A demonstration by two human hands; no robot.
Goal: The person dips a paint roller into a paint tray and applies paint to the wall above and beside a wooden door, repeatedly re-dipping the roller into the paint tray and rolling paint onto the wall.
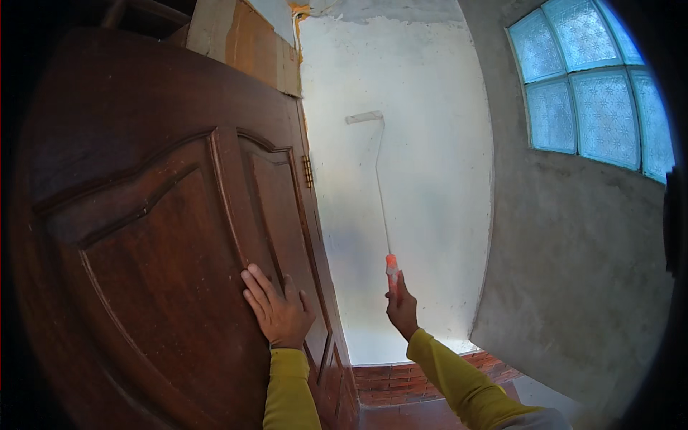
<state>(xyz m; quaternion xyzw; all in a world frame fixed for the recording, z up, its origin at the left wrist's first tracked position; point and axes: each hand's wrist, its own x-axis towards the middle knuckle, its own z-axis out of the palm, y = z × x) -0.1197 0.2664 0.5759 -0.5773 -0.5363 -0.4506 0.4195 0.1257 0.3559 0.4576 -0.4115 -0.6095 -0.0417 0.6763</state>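
Note:
My right hand [402, 306] is closed around the orange-red handle of a long paint roller [380, 188]. The thin wire frame rises from the handle, and the small pale roller sleeve [364, 117] lies at or close to the white wall [430, 161]; whether it touches cannot be told. My left hand [280, 314] rests against the panelled dark wooden door [161, 290], fingers spread, holding nothing. Both arms wear yellow sleeves.
Cardboard [255, 43] sits above the door's top edge. A brass hinge [307, 172] is on the door's right edge. To the right stands a grey cement wall [564, 258] with a glass-block window [604, 113]. Brick-pattern tiles [395, 382] run along the wall's foot.

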